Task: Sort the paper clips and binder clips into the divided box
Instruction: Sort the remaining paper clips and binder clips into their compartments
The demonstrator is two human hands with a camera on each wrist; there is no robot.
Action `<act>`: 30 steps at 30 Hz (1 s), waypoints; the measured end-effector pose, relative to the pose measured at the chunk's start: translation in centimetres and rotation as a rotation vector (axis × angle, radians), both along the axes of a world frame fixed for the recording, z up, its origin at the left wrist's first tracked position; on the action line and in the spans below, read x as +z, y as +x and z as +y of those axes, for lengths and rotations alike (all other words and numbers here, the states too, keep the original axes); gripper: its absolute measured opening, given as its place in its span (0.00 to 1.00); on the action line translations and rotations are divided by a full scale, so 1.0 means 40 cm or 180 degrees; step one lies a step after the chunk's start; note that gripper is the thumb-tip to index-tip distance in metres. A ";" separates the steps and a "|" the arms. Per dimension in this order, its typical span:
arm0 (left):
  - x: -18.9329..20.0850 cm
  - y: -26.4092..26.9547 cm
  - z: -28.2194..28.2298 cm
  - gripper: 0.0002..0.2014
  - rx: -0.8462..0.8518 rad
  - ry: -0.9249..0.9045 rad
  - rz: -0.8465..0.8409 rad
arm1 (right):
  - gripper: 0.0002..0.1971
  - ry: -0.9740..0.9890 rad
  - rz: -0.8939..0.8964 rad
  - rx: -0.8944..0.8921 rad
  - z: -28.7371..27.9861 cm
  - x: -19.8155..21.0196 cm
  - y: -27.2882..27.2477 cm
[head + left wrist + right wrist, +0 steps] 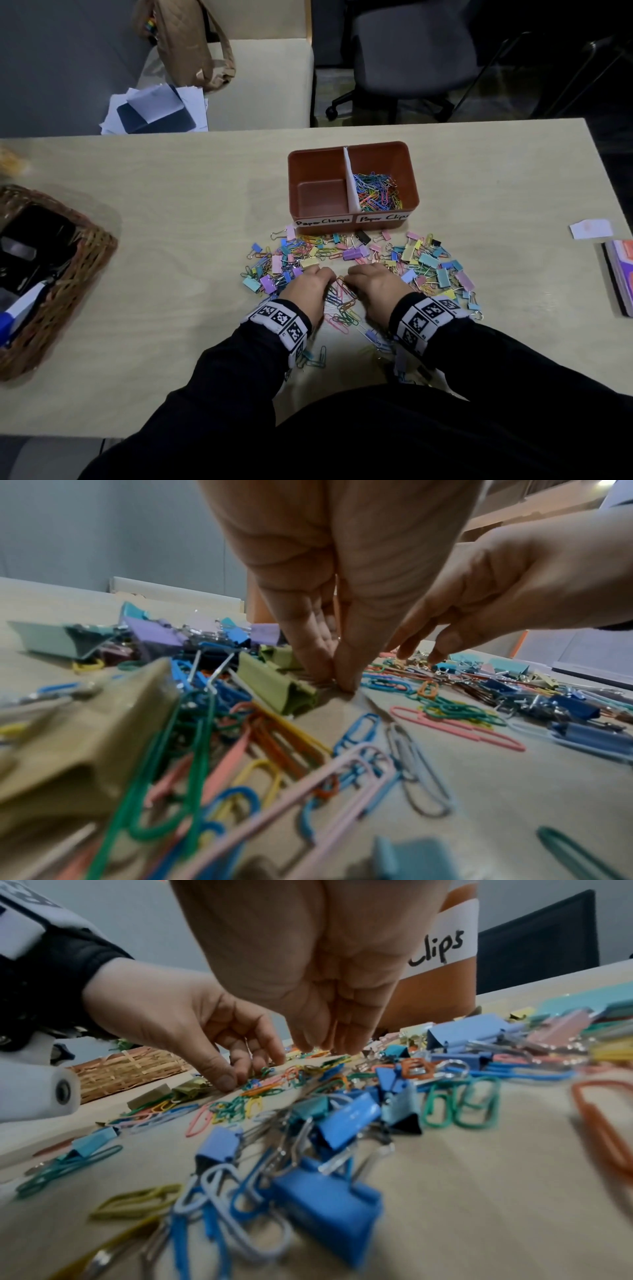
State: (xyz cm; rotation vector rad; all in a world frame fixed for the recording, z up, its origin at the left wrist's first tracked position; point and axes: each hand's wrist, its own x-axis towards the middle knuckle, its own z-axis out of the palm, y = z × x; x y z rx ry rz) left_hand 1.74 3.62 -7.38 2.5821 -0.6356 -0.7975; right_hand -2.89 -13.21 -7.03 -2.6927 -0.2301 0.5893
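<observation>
Most of the table point(171, 192) lies bare around the work, with broad room left and right before the wicker basket point(51, 274) and the notebook point(616, 274) at the far edges; the near edge runs close under the person's forearms.

Next in size, the divided box point(352, 219) stands just beyond the pile. Its right compartment, labelled for paper clips, holds a good heap of them point(376, 192); its left one, labelled for clamps, looks empty. So I judge the sorting partly done for the paper clips and not begun for the binder clips.

Spread in an arc before the box, the mixed pile point(424, 263) is large, binder clips thick on both flanks and loose paper clips point(342, 308) between the wrists.

Both hands work at the pile's centre. The left hand point(308, 287) has its fingertips point(342, 677) bunched together on the tabletop; the right hand point(376, 284) has fingers point(342, 1039) curled down into the clips. Whether either pinches a clip I cannot tell.
</observation>
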 end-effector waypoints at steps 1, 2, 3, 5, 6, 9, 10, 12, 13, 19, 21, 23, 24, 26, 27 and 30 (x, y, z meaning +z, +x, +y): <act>-0.003 0.001 0.006 0.24 -0.0025 0.0007 -0.0001 | 0.34 0.0026 -0.0007 -0.0064 -0.003 -0.001 -0.003; -0.006 0.003 0.011 0.25 -0.0047 0.0021 -0.0016 | 0.36 0.0012 0.0019 -0.0092 -0.006 -0.003 -0.007; -0.007 0.004 0.015 0.25 -0.0064 0.0036 -0.0037 | 0.36 -0.0017 0.0040 -0.0074 -0.009 -0.006 -0.009; -0.008 0.004 0.019 0.24 -0.0089 0.0037 -0.0070 | 0.34 -0.0004 -0.0028 0.0133 -0.009 -0.014 -0.015; -0.007 0.004 0.019 0.24 -0.0092 0.0027 -0.0076 | 0.32 0.0066 -0.0081 0.0272 -0.007 -0.018 -0.019; -0.001 -0.001 0.019 0.24 -0.0103 0.0018 -0.0092 | 0.26 0.0382 -0.0177 0.0287 -0.012 -0.030 -0.037; 0.002 -0.004 0.018 0.24 -0.0136 0.0007 -0.0105 | 0.27 0.0472 -0.0174 0.0127 -0.016 -0.023 -0.042; 0.012 -0.012 0.012 0.25 -0.0295 -0.0015 -0.0061 | 0.30 0.0512 -0.0148 -0.0271 -0.029 -0.010 -0.051; 0.016 -0.017 0.008 0.27 -0.0416 0.0001 -0.0024 | 0.31 0.0458 -0.0037 -0.0461 -0.036 -0.005 -0.054; 0.029 -0.020 -0.010 0.39 -0.0717 0.0311 0.0137 | 0.28 0.0308 0.0028 -0.0959 -0.052 0.001 -0.059; 0.033 -0.018 -0.015 0.33 -0.0721 0.0272 0.0112 | 0.24 0.0324 -0.0115 -0.0904 -0.044 0.003 -0.059; 0.033 -0.016 -0.017 0.24 -0.0722 0.0201 0.0004 | 0.20 0.0366 -0.0208 -0.0807 -0.032 0.005 -0.058; 0.032 -0.016 -0.018 0.21 -0.0712 0.0173 -0.0033 | 0.20 0.0378 -0.0186 -0.0759 -0.025 0.005 -0.058; 0.028 -0.015 -0.016 0.17 -0.0664 0.0138 -0.0038 | 0.24 0.0291 -0.0052 -0.0663 -0.014 0.007 -0.055; 0.025 -0.015 -0.013 0.17 -0.0636 0.0132 -0.0022 | 0.28 0.0201 0.0043 -0.0589 -0.009 0.008 -0.054; 0.017 -0.021 -0.002 0.21 -0.0667 0.0136 0.0016 | 0.39 -0.0141 0.0238 -0.0366 0.008 0.007 -0.045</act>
